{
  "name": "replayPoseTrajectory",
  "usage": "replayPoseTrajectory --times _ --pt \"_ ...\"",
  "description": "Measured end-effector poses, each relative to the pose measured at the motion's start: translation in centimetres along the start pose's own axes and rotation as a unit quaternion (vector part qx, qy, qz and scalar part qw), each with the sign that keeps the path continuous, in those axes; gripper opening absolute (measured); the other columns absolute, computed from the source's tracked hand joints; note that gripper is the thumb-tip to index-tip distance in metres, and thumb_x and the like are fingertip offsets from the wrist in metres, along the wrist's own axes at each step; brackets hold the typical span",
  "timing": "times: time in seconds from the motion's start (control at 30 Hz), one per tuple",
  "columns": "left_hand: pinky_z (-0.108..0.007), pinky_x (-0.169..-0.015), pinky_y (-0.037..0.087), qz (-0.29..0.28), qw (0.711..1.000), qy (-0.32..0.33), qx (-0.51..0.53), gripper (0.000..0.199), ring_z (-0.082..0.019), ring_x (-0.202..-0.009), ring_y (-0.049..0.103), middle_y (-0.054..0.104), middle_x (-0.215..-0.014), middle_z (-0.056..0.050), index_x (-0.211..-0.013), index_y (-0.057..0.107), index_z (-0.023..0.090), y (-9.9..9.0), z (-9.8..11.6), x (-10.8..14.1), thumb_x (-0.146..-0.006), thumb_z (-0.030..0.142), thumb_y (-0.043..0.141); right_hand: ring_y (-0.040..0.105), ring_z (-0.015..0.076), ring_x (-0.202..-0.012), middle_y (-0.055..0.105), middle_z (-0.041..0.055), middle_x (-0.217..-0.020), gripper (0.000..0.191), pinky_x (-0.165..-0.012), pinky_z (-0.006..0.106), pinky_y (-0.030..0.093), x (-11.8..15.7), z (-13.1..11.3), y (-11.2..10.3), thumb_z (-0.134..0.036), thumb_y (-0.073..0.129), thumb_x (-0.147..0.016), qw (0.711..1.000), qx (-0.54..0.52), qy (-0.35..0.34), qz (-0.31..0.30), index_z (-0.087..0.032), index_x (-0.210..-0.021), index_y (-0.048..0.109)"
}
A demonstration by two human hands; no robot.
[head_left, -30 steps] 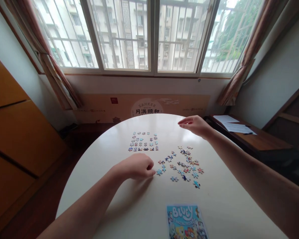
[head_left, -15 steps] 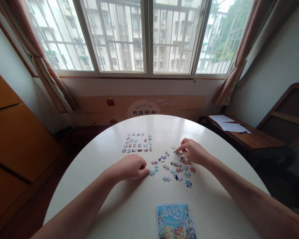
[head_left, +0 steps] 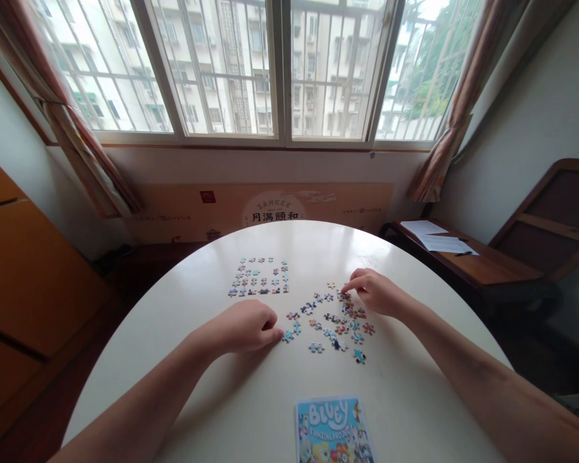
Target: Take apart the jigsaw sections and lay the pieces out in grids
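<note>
While the right hand (head_left: 377,292) reaches its half-curled fingers (head_left: 352,284) to the far side of the loose jigsaw pieces (head_left: 341,330), these spread from there toward the near edge of the round worktop (head_left: 212,418); whether it grips one, I cannot tell. The left hand (head_left: 244,326), bent inward, is nearest to a light-blue piece (head_left: 288,336), its hold hidden

The bottom of the Bluey card (head_left: 332,429) is cut off by the picture's edge. Most of the left hand's (head_left: 246,326) fingers are tucked out of sight, so it cannot be told if anything is held. Some of the right hand's (head_left: 374,292) fingers are hidden too. The tiny pictures on the loose puzzle pieces (head_left: 341,330) cannot be made out. The writing on the papers (head_left: 439,243) cannot be read. The tan board's (head_left: 174,207) bottom is partly hidden by the table (head_left: 251,411).
</note>
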State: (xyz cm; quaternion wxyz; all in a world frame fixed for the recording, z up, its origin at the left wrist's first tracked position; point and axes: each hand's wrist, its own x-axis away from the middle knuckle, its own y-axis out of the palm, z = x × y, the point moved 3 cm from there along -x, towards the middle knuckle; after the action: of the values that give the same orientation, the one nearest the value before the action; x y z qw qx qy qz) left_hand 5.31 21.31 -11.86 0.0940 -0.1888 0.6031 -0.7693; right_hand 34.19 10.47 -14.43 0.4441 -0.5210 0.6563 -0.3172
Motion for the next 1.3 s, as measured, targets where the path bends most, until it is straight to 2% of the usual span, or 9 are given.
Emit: replayPoseTrajectory --times 0.33,0.43,0.57,0.8,1.07,1.17,1.23,1.3 --pt "-0.030 -0.055 0.026 -0.011 1.000 -0.004 -0.001 0.041 -0.014 -0.056 0.044 0.056 -0.061 -0.002 -0.061 0.051 0.019 0.1 -0.1 0.0 -0.090 0.047 0.047 0.061 0.0217 -0.095 0.072 0.0036 -0.096 0.044 -0.088 0.036 0.048 0.5 0.7 -1.4 -0.001 0.046 -0.078 0.999 0.041 0.017 -0.012 -0.029 -0.077 0.081" --pt "-0.030 -0.055 0.025 -0.011 1.000 -0.007 -0.006 0.041 -0.013 -0.055 0.042 0.052 -0.058 -0.001 -0.060 0.048 0.018 0.0 -0.1 -0.1 -0.090 0.047 0.047 0.062 0.0209 -0.095 0.071 0.0038 -0.096 0.045 -0.088 0.035 0.049 0.6 0.5 -1.4 -0.001 0.046 -0.080 1.000 0.018 -0.003 0.002 -0.029 -0.083 0.081" --pt "-0.030 -0.054 0.024 -0.012 1.000 -0.008 -0.004 0.041 -0.013 -0.055 0.040 0.050 -0.058 0.000 -0.060 0.045 0.018 0.0 0.0 -0.1 -0.089 0.047 0.048 0.062 0.0206 -0.097 0.070 0.0042 -0.097 0.051 -0.085 0.034 0.050 0.4 -0.1 -0.6 0.002 0.044 -0.078 0.999 0.003 -0.036 -0.016 -0.031 -0.093 0.081" --pt "-0.030 -0.054 0.025 -0.012 1.000 -0.010 -0.004 0.041 -0.013 -0.054 0.040 0.050 -0.058 0.000 -0.060 0.043 0.018 -0.1 0.1 -0.1 -0.089 0.046 0.048 0.063 0.0214 -0.094 0.071 0.0060 -0.101 0.043 -0.085 0.035 0.051 0.2 0.3 0.1 -0.004 0.050 -0.084 1.000 0.021 -0.012 0.016 -0.028 -0.104 0.079" --pt "-0.030 -0.055 0.025 -0.007 1.000 -0.004 -0.005 0.040 -0.014 -0.056 0.043 0.056 -0.060 -0.001 -0.061 0.047 0.018 0.1 -0.3 -0.1 -0.089 0.047 0.047 0.062 0.0205 -0.096 0.072 0.0032 -0.098 0.043 -0.086 0.034 0.049 0.3 -0.2 -0.3 -0.001 0.048 -0.079 0.999 0.036 -0.007 0.000 -0.029 -0.084 0.080" --pt "-0.030 -0.055 0.026 -0.008 1.000 -0.001 -0.006 0.040 -0.014 -0.056 0.043 0.057 -0.061 -0.002 -0.061 0.047 0.018 0.2 -0.3 -0.1 -0.089 0.047 0.047 0.063 0.0214 -0.097 0.072 0.0043 -0.100 0.032 -0.085 0.034 0.049 0.4 -0.2 -0.6 -0.010 0.053 -0.084 0.999 0.046 0.005 0.027 -0.027 -0.091 0.080" --pt "-0.030 -0.055 0.026 -0.006 1.000 0.000 -0.008 0.040 -0.014 -0.056 0.043 0.057 -0.061 -0.002 -0.061 0.047 0.018 0.1 -0.2 0.0 -0.089 0.046 0.047 0.063 0.0228 -0.096 0.072 0.0055 -0.100 0.022 -0.084 0.035 0.048 0.3 -0.4 -0.5 -0.023 0.057 -0.089 0.998 0.058 0.018 0.032 -0.026 -0.093 0.079" --pt "-0.030 -0.054 0.025 -0.005 1.000 -0.001 -0.011 0.039 -0.013 -0.056 0.043 0.056 -0.061 -0.001 -0.061 0.047 0.018 0.0 0.0 0.0 -0.089 0.046 0.047 0.063 0.0240 -0.095 0.072 0.0057 -0.099 0.021 -0.082 0.036 0.048 0.3 -0.6 -0.4 -0.036 0.061 -0.089 0.997 0.073 0.030 0.023 -0.026 -0.089 0.079"
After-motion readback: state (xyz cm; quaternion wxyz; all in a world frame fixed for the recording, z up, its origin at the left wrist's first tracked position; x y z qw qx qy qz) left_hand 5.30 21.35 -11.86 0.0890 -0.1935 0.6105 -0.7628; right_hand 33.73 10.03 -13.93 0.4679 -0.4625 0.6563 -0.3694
